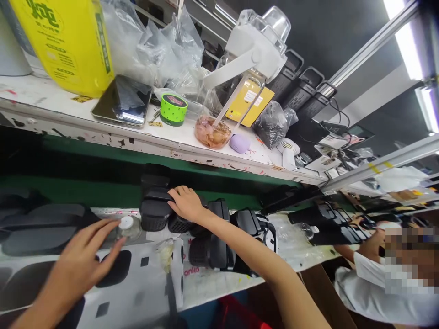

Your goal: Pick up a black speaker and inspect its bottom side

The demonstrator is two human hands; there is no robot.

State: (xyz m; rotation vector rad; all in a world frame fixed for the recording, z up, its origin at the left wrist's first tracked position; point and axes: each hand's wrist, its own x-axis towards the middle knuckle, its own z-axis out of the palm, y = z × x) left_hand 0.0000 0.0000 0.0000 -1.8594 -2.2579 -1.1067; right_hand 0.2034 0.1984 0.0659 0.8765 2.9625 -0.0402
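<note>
My right hand [187, 203] reaches forward and curls over a black plastic housing [155, 211] at the edge of the green belt [103, 194]. More black housings [214, 249] lie just below my forearm. My left hand [80, 262] hovers with its fingers spread and holds nothing. Its fingertips are close to a clear bottle with a white cap [126, 225]. Flat dark trays [41, 228] lie to the left of that hand.
A white shelf [113, 135] above the belt carries a yellow bag [68, 41], a phone [121, 100], a green round tin [173, 108], clear bags and a white appliance [255, 43]. A co-worker in a white shirt [370, 292] sits at the right.
</note>
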